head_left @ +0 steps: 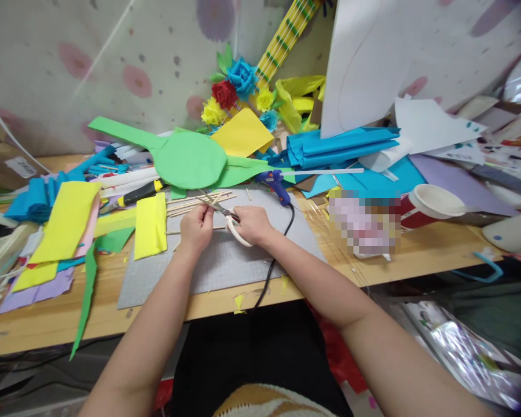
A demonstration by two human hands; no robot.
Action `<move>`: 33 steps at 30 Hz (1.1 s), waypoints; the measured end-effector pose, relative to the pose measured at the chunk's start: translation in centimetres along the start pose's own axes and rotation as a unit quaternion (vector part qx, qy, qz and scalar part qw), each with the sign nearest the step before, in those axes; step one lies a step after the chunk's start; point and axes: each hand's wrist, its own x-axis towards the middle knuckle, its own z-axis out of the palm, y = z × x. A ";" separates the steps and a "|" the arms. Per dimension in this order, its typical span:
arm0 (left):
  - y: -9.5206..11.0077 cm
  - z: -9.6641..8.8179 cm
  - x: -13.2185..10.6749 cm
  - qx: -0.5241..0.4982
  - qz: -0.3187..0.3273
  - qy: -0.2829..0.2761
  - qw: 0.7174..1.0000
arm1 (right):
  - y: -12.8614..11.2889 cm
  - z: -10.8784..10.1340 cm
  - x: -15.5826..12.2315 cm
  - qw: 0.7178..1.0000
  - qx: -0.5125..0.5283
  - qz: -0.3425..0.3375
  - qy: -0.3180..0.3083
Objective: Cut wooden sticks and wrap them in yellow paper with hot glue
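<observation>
- Trimming thin wooden sticks (180,207) with scissors (222,210) looks like the step I have in hand; the next move calls for a steady left pinch as the blades close.
- My right hand (252,224) grasps the scissors, blades angled up-left toward my left hand (196,227).
- My left hand pinches what seems to be one stick, mostly hidden; others lie just beyond it on the gray cutting mat (230,266).
- My forearms (158,313) reach forward over the table (43,324), converging.

Cannot identify the pixelated item (364,223) or anything between the left fingers (208,215); cannot see the brown box (0,155) past the left edge.
</observation>
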 end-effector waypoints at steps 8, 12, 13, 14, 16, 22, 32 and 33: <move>0.3 0.2 -0.1 0.047 -0.001 0.033 0.998 | 0.0 0.1 0.4 1.000 0.007 0.017 0.000; 0.4 0.3 -0.1 0.047 0.023 0.056 0.997 | 0.1 0.2 0.4 0.999 0.029 0.006 0.023; 0.4 0.3 -0.2 0.041 0.032 0.047 0.998 | 0.2 0.2 0.4 0.999 0.036 0.002 0.027; 0.4 0.3 -0.2 0.035 0.042 0.037 0.998 | 0.3 0.3 0.4 0.999 0.041 -0.001 0.029; 0.3 0.3 -0.2 0.027 0.058 0.023 0.998 | 0.5 0.3 0.3 0.998 0.049 -0.004 0.031; 0.3 0.2 -0.2 0.017 0.065 0.020 0.998 | 0.5 0.2 0.2 0.998 0.057 -0.004 0.031; 0.3 0.4 -0.1 0.024 0.026 0.010 0.999 | -0.3 -0.2 0.4 0.999 0.028 0.034 -0.007; 0.4 0.4 -0.2 0.035 0.028 0.021 0.999 | -0.3 -0.2 0.5 0.999 0.031 0.039 -0.007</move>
